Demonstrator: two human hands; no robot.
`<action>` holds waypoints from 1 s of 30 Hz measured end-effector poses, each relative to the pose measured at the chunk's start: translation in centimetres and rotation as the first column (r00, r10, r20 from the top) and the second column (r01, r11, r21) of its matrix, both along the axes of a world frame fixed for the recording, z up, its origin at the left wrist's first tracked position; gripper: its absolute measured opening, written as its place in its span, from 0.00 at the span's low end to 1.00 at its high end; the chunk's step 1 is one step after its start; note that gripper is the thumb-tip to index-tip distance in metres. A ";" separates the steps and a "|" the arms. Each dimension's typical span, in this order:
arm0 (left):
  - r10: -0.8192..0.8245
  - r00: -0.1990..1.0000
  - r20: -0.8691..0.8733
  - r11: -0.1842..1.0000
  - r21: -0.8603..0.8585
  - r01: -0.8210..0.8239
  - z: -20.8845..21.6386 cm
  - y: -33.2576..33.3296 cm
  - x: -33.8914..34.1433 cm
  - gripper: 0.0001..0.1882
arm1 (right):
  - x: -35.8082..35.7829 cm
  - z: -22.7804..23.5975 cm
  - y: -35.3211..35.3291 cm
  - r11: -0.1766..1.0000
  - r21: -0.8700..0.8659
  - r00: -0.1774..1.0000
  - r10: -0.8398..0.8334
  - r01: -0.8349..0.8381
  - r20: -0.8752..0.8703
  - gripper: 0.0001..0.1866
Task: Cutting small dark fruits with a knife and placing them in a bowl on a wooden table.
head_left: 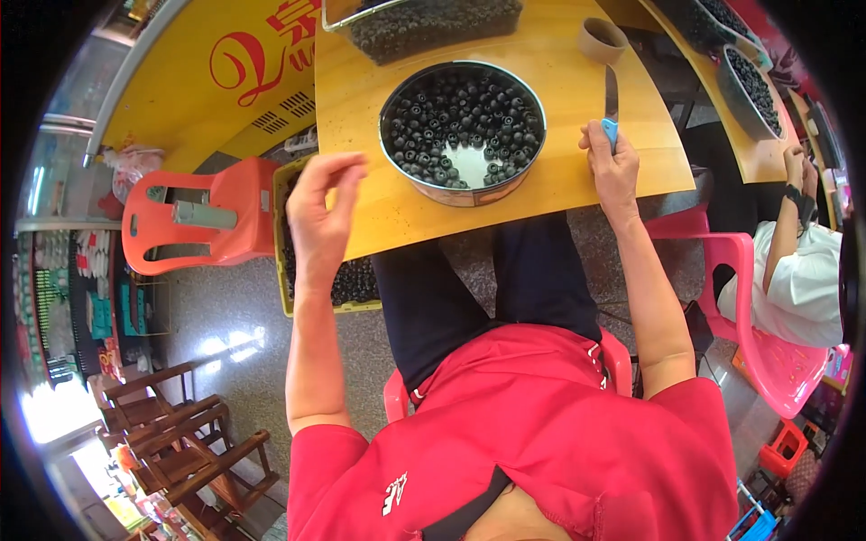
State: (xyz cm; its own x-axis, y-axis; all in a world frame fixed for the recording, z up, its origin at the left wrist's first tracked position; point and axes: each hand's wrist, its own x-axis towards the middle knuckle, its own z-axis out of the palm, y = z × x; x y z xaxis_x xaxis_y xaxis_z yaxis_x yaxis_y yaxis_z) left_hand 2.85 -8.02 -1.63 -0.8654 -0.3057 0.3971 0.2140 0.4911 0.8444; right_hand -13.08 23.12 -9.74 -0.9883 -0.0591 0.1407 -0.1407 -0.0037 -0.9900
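A round metal pan (510, 192) stands near the front edge of the table, holding many small, round, blackish pieces (465, 113), some with pale rings on top. Part of its pale bottom shows at the near side. To the right of it, my right hand (613, 171) is closed around the blue handle of a knife (612, 95), whose blade points away from me. My left hand (320, 216) is raised left of the pan, over the yellow crate, its thumb and fingers apart and nothing visible in them. More dark pieces fill the yellow crate (361, 307) below.
On the yellow-topped table (568, 99), a clear bin (433, 32) of dark pieces and a brown tape roll (603, 41) sit farther back. An orange chair (144, 216) stands left. At right, another person (794, 270) sits on a pink chair (785, 365) beside other tubs.
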 end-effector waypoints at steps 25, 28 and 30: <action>-0.388 0.746 0.541 0.578 -0.487 0.654 -0.7 6.5 -11.5 0.11 | 0.5 0.8 -0.3 0.992 0.125 0.993 -0.016 0.031 -0.116 0.13; -0.471 0.709 0.525 0.804 -0.076 0.590 -0.3 5.6 -11.0 0.11 | 0.5 0.5 -0.3 0.993 0.116 0.989 -0.018 0.036 -0.150 0.13; -0.610 0.649 0.455 0.792 0.335 0.510 0.1 4.9 -10.9 0.11 | 0.1 0.4 0.0 0.990 0.142 0.996 0.010 0.002 -0.085 0.13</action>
State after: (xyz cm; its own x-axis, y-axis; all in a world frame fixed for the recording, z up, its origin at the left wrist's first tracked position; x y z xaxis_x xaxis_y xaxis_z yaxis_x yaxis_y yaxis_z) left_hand -8.06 -3.07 -1.50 -0.9416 0.2915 -0.1683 -0.0874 0.2711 0.9586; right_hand -12.94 23.13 -9.31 -0.9728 -0.0879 0.2142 -0.2247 0.1347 -0.9651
